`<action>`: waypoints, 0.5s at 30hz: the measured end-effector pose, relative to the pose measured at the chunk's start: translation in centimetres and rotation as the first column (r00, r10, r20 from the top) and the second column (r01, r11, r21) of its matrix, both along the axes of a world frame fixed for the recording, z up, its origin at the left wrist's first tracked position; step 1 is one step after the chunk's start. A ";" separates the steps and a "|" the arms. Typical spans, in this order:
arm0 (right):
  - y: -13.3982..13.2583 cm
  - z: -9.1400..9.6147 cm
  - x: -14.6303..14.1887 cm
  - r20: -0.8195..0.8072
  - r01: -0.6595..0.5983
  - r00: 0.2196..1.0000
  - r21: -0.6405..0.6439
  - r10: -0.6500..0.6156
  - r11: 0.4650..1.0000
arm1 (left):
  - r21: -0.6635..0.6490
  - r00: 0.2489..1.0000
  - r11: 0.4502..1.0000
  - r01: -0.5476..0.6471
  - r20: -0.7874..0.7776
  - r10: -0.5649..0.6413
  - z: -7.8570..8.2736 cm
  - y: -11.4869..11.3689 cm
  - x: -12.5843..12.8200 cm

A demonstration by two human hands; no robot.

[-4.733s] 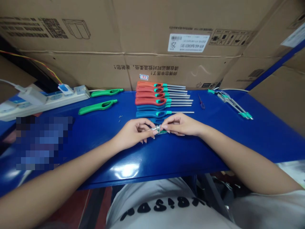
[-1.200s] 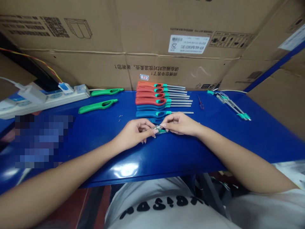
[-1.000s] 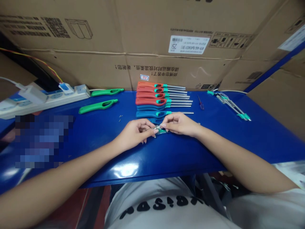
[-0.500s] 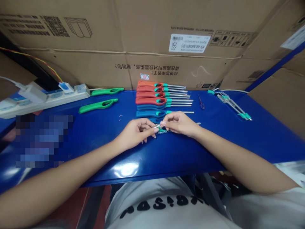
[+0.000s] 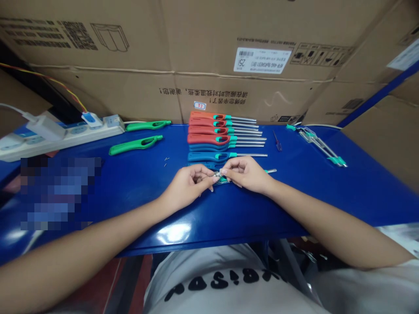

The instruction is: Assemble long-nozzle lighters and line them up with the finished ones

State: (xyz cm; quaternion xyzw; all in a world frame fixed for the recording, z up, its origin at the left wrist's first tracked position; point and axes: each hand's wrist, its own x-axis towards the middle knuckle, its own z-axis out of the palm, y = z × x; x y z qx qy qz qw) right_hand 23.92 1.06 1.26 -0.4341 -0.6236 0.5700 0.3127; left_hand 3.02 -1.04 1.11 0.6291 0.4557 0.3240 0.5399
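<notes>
My left hand (image 5: 190,185) pinches a small silvery metal part (image 5: 217,174) between thumb and fingers. From the other side, the fingertips of my right hand (image 5: 247,175) are closed on the same part, whose exact kind is too small to make out. Just below the fingertips lies a teal piece with thin wire (image 5: 224,179), partly covered by my hands. A metal tube end (image 5: 271,171) sticks out beyond my right hand. Right behind the hands rests a blue long-necked lighter (image 5: 207,157), nearest in a row with several red lighters (image 5: 207,139) and an orange one (image 5: 204,115).
Two green handle shells (image 5: 137,145) lie left of the lighters, with tiny screws (image 5: 166,161) in front. A small screwdriver (image 5: 278,144) and wired metal tubes with teal ends (image 5: 319,146) lie at right. A power strip (image 5: 75,136) is at left; cardboard (image 5: 131,91) stands behind.
Both hands stay together at the small metal part; the left fingers have closed in a little more around it. The view has shifted slightly. The lighters stay put.
</notes>
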 end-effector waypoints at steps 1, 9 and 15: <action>-0.1 -0.1 0.0 0.006 0.004 1.000 0.000 -0.004 1.000 | 0.009 1.000 1.000 -0.003 0.000 0.003 -0.1 0.0 0.0; 0.4 0.2 0.3 -0.003 -0.055 0.998 -0.009 0.055 0.998 | 0.009 1.000 1.000 0.003 -0.004 -0.003 0.0 0.0 -0.1; 1.1 0.7 0.8 0.000 -0.085 0.996 -0.031 0.085 0.996 | -0.017 1.000 1.000 -0.025 0.009 0.025 0.3 0.2 -0.3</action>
